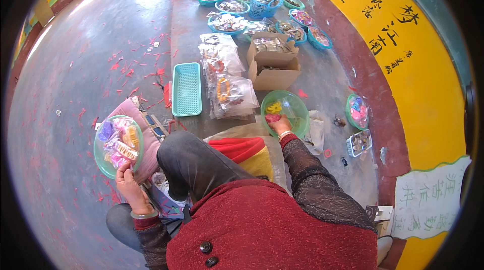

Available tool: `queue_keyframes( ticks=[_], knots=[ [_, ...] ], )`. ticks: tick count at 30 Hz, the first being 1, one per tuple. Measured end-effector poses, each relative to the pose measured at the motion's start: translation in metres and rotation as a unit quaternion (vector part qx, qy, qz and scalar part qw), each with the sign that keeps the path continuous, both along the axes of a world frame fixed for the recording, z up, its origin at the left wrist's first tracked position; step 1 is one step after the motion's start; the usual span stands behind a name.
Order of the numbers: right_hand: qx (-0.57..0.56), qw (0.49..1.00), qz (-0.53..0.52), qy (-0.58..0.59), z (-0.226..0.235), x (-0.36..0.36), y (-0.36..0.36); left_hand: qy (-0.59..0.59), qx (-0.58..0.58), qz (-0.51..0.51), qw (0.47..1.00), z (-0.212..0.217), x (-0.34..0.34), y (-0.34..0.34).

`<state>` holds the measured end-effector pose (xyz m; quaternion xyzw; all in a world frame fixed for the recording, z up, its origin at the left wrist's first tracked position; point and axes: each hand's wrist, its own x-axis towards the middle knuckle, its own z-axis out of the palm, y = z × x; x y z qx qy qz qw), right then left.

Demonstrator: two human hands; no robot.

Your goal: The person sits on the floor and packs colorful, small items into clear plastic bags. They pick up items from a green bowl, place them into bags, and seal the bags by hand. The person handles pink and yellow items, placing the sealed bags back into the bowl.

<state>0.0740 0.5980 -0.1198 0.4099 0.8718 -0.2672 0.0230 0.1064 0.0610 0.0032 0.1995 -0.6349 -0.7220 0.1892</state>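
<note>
To the left, a pale green bowl [97, 153] holds small clear packets with purple, orange, pink and white contents. My left hand [132, 189] is at its near rim, fingers pinched beside a pink packet [117, 159]; what they grip, if anything, is too small to make out. Ahead and to the right, my right hand [280, 125] reaches into a green plastic bowl [297, 111]. Its fingers are closed by a bright pink bundle [273, 118], apparently gripping it. Yellow pieces [274, 108] lie just beyond the bundle in the same bowl.
A turquoise basket [186, 88] stands ahead, left of stacked bagged bracelets [229, 91]. Behind the right bowl is an open cardboard box [275, 71]. Several filled baskets crowd the back. At right are a green basket [357, 111] and a white basket [359, 143]. Red scraps litter the floor.
</note>
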Motion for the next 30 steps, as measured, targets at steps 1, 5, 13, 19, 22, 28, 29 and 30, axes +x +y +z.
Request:
queue_keyframes(
  ticks=[1, 5, 13, 19, 22, 28, 29, 30],
  knots=[
    [0.008, 1.000, -0.012, -0.021, 0.004, -0.004, -0.007, -0.005, -0.006, -0.002, 1.000, -0.001, 0.000, 0.000],
    [-0.178, 0.984, -0.008, 0.018, -0.037, -0.002, 0.047, -0.020, -0.019, -0.030, 0.999, 0.005, -0.007, 0.012],
    [-0.488, 0.852, 0.010, 0.189, 0.086, 0.038, 0.102, -0.038, -0.006, -0.037, 0.999, 0.003, 0.000, 0.012],
    [-0.594, 0.670, 0.043, 0.443, 0.135, 0.037, 0.090, -0.025, 0.011, -0.080, 0.996, 0.010, 0.000, 0.018],
    [-0.643, 0.621, 0.072, 0.442, 0.129, 0.010, 0.057, -0.019, 0.018, -0.102, 0.994, 0.020, 0.002, 0.020],
    [-0.588, 0.678, 0.379, 0.224, 0.194, -0.031, -0.144, -0.020, 0.151, -0.221, 0.963, 0.037, 0.017, 0.023],
    [-0.590, 0.642, 0.449, 0.195, 0.186, -0.036, -0.168, -0.035, 0.186, -0.256, 0.948, 0.044, 0.017, 0.027],
    [-0.494, 0.669, 0.524, 0.184, 0.187, -0.037, -0.194, -0.046, 0.222, -0.274, 0.935, 0.050, 0.022, 0.028]
  ],
)
